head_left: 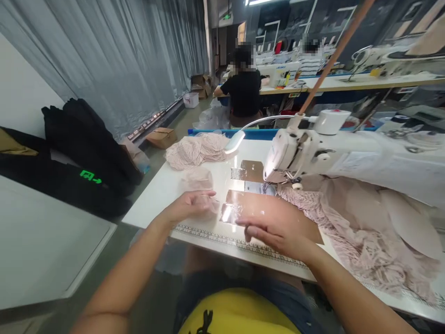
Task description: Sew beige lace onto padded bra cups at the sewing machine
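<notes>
My left hand lies on a small piece of pale pink fabric on the white sewing table, fingers curled loosely over it. My right hand hovers flat with fingers stretched out to the left, just above the table's front edge and a shiny metal plate. Behind it stands the white sewing machine, its needle area over the plate. Pink lace fabric spreads to the right under the machine arm.
A heap of pink lace lies at the table's far side. A ruler strip runs along the front edge. Black bags sit to the left, cardboard boxes on the floor. Two people sit at sewing benches behind.
</notes>
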Demonstrator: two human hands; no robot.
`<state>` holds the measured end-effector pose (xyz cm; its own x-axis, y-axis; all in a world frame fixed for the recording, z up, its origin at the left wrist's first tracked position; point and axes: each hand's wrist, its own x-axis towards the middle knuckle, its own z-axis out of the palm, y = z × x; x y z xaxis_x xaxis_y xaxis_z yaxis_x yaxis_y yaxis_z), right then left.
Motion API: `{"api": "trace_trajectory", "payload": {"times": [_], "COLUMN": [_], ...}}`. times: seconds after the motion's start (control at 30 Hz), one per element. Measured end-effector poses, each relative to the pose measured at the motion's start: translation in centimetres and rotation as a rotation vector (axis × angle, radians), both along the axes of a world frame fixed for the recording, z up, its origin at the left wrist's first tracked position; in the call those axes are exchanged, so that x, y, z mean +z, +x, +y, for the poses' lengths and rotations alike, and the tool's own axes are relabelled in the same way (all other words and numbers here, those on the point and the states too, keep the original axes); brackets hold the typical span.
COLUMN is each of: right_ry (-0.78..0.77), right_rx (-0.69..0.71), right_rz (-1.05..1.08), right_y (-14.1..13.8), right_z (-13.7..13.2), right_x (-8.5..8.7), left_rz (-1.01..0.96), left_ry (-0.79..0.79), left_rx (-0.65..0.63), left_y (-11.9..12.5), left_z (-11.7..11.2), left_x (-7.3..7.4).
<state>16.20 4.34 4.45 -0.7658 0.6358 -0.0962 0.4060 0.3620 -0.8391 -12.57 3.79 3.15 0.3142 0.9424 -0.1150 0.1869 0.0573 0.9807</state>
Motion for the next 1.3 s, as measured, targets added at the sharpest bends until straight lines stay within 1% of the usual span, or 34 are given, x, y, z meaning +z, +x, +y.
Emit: {"api": "trace_trajectory", "payload": {"times": [0.1, 0.17, 0.23, 0.4, 0.53, 0.57, 0.63, 0.7, 0.77, 0.8, 0.83, 0.87, 0.9, 0.93, 1.0, 1.03, 1.07, 1.1, 1.13, 1.17, 1.2, 1.23, 1.3], "right_ry": [-0.116, -0.175, -0.192, -0.188, -0.128, -0.09, 0.051, 0.284, 0.523, 0.618, 0.696, 0.734, 0.71, 0.619, 0.295, 0.187, 0.101, 0.033, -0.029, -0.083, -0.131, -0.166, -0.197], "right_rx": [-0.143, -0.171, -0.176, -0.167, -0.157, -0.172, -0.22, -0.295, -0.405, -0.462, -0.499, -0.519, -0.53, -0.506, -0.336, -0.242, -0.155, -0.137, -0.126, -0.117, -0.12, -0.132, -0.195], "right_rz": [0.031, 0.056, 0.104, 0.22, 0.25, 0.231, 0.139, -0.035, -0.26, -0.344, -0.374, -0.348, -0.296, -0.214, 0.003, 0.111, 0.154, 0.177, 0.185, 0.197, 0.219, 0.255, 0.363], "right_y": [-0.4, -0.9, -1.5, -3.3, -4.2, -4.0, -2.5, 0.4, 3.8, 5.3, 6.6, 7.3, 7.6, 7.3, 5.4, 4.1, 2.8, 1.7, 0.9, 0.4, 0.3, 0.7, 2.4], "right_z": [0.1, 0.3, 0.6, 0.9, 0.8, 0.8, 0.8, 1.0, 1.4, 1.6, 1.6, 1.5, 1.1, 0.6, -0.8, -1.4, -2.0, -2.4, -2.7, -2.9, -3.0, -3.1, -3.5], "right_x": [0.2, 0.0, -0.4, -0.9, -1.0, -1.1, -1.8, -2.9, -4.2, -4.7, -4.9, -4.9, -4.7, -4.2, -2.8, -2.2, -1.7, -1.4, -1.2, -1.3, -1.4, -1.7, -2.1], "left_rz": [0.008, 0.005, -0.002, 0.004, -0.033, -0.044, -0.04, -0.014, 0.008, 0.019, 0.034, 0.048, 0.056, 0.056, 0.026, 0.003, -0.01, 0.003, 0.058, 0.157, 0.295, 0.462, 0.789], "left_ry": [-0.003, -0.017, -0.016, 0.014, 0.037, 0.045, 0.06, 0.073, 0.082, 0.09, 0.1, 0.112, 0.13, 0.157, 0.246, 0.302, 0.369, 0.439, 0.505, 0.556, 0.59, 0.604, 0.561], "left_rx": [-0.12, -0.208, -0.263, -0.304, -0.322, -0.315, -0.298, -0.286, -0.262, -0.247, -0.236, -0.233, -0.24, -0.255, -0.289, -0.285, -0.256, -0.198, -0.131, -0.069, -0.026, -0.013, -0.043], "left_y": [1.2, 2.0, 2.7, 3.5, 3.9, 3.9, 3.8, 3.5, 3.4, 3.5, 3.8, 4.3, 5.0, 5.9, 7.9, 8.7, 9.4, 9.7, 9.8, 9.6, 9.2, 8.6, 7.1], "left_z": [-0.3, -0.2, -0.2, -0.4, -0.6, -0.6, -1.0, -1.5, -2.1, -2.5, -2.8, -3.1, -3.3, -3.5, -3.7, -3.6, -3.4, -3.1, -2.7, -2.1, -1.6, -1.0, -0.1], "left_x": [-0.3, -0.5, -0.7, -0.9, -1.1, -1.1, -0.8, -0.3, 0.2, 0.4, 0.6, 0.7, 0.8, 0.9, 1.0, 1.0, 1.0, 0.9, 0.7, 0.4, 0.0, -0.6, -1.9]}}
